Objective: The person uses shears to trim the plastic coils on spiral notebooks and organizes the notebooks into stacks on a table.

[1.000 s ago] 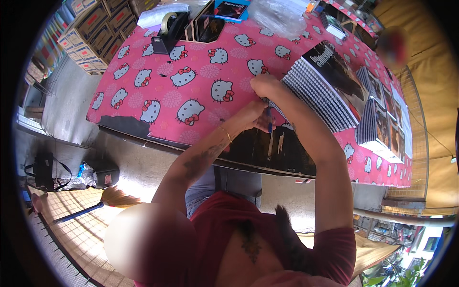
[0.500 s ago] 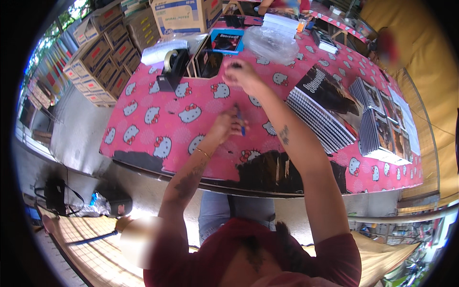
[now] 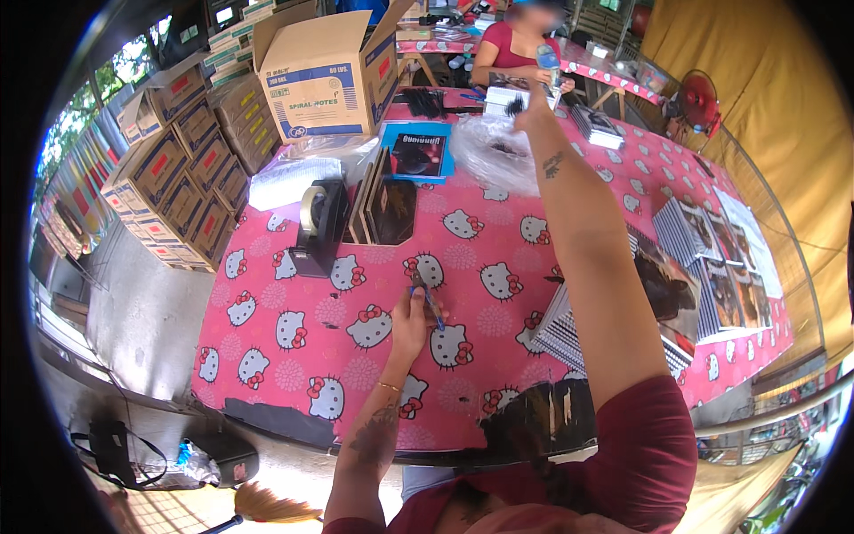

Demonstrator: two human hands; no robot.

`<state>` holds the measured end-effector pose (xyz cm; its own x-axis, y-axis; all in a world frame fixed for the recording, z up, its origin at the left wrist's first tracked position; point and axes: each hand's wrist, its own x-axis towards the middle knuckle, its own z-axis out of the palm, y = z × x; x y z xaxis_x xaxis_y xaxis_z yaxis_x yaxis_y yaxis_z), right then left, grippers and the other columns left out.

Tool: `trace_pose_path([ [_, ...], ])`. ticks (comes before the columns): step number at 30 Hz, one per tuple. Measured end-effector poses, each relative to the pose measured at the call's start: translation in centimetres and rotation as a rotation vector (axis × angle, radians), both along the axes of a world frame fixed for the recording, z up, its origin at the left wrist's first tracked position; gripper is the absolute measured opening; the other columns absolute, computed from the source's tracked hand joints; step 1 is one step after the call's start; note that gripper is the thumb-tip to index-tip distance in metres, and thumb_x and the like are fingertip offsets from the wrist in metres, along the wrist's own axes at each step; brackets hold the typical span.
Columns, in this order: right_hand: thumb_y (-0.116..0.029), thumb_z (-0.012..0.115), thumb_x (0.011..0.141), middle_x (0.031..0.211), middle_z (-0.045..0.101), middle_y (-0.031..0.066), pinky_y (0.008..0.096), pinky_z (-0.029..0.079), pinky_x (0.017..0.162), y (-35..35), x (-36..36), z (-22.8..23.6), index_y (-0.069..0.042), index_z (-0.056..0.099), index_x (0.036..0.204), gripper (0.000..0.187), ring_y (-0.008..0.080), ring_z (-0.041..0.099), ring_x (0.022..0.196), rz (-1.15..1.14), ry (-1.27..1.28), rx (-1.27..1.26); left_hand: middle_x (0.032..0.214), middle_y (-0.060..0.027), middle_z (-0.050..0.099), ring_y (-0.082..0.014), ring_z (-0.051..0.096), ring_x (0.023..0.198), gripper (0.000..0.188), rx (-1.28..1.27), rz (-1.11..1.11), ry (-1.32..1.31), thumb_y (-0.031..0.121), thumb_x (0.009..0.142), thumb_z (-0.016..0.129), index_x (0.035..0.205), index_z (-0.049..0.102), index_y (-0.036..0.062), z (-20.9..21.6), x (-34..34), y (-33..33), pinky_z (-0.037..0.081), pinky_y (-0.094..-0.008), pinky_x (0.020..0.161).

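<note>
Blue-handled tool (image 3: 437, 318) sits in left hand (image 3: 413, 319) over pink cat-print bench (image 3: 494, 320), fingers curled around it; slim, dark far end, exact type unclear. Right hand (image 3: 536, 111) reaches across to far side, small black item (image 3: 514, 107) at its fingers, can't tell if gripped. Open carton (image 3: 322, 82) bears blue print; dark-covered notebook (image 3: 420, 156) has pale lettering. Spiral notebooks (image 3: 665, 294) lie right; co-worker (image 3: 503, 37) beyond, red fan (image 3: 700, 100) far right.
</note>
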<state>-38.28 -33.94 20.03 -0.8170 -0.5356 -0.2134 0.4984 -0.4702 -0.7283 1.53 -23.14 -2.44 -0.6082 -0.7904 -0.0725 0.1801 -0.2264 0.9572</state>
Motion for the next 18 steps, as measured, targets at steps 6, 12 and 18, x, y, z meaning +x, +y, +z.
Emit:
trace_pose_path([
  [6, -0.055, 0.059, 0.086, 0.153, 0.031, 0.0145, 0.0547, 0.025, 0.110, 5.6, 4.2, 7.3, -0.010, 0.028, 0.151, 0.085, 0.0328, 0.031, 0.140, 0.030, 0.458, 0.251, 0.088, -0.0163, 0.064, -0.0273, 0.069, 0.075, 0.045, 0.055, -0.015, 0.006, 0.041, 0.102, 0.041, 0.113, 0.047, -0.0018, -0.9, 0.9, -1.4, 0.059, -0.0380, 0.063],
  [12, -0.049, 0.059, 0.092, 0.144, 0.044, 0.0139, 0.0333, 0.029, 0.110, 19.2, 11.3, 15.8, -0.001, 0.043, 0.142, 0.071, 0.0229, 0.040, 0.134, 0.656, 1.672, 0.530, 0.092, -0.0153, 0.065, -0.0242, 0.068, 0.079, 0.045, -0.106, 0.028, 0.066, 0.037, 0.100, 0.045, 0.124, 0.046, -0.0011, 2.8, 1.3, 1.9, 0.057, -0.0356, 0.072],
  [18, -0.042, 0.069, 0.083, 0.151, 0.038, 0.0103, 0.0438, 0.021, 0.117, 33.3, 15.9, 8.7, -0.018, 0.045, 0.144, 0.070, 0.0287, 0.028, 0.143, 1.006, 1.895, 0.712, 0.096, -0.0154, 0.068, -0.0244, 0.070, 0.081, 0.042, -0.048, -0.331, 0.141, 0.034, 0.101, 0.045, 0.124, 0.052, -0.0009, 11.8, -1.0, 12.8, 0.057, -0.0359, 0.076],
])
